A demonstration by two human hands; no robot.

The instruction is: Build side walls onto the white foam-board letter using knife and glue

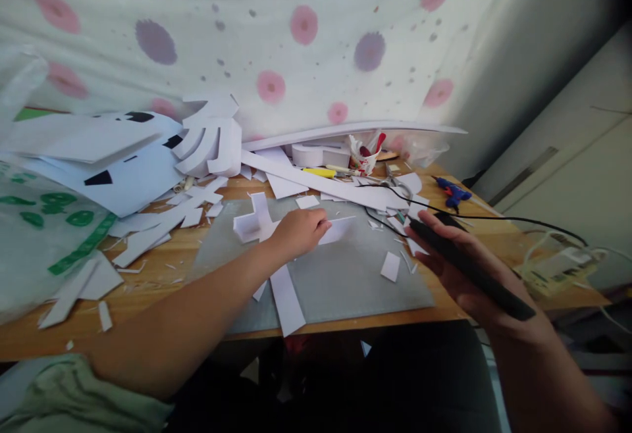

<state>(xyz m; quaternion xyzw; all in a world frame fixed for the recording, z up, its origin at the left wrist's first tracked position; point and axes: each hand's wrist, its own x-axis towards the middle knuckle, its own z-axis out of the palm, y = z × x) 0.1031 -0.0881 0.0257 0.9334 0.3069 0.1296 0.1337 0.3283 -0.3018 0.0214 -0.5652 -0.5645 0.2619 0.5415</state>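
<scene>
My left hand (299,232) lies on a white cut foam-board shape (261,226) on the grey cutting mat (345,281), fingers curled down and pressing it. My right hand (459,268) holds a long black corded tool (469,265) across the palm, at the mat's right edge, its tip pointing up-left. The tool's black cord (494,217) runs off to the right. A long white strip (286,298) of the same shape reaches the table's front edge.
White foam-board offcuts and paper scraps (162,222) cover the wooden table (162,268). A blue glue gun (454,193), scissors (395,179), a yellow-handled tool (318,172) and a cup of tools (363,156) sit at the back. A plastic bag (39,235) lies left, a power strip (557,265) right.
</scene>
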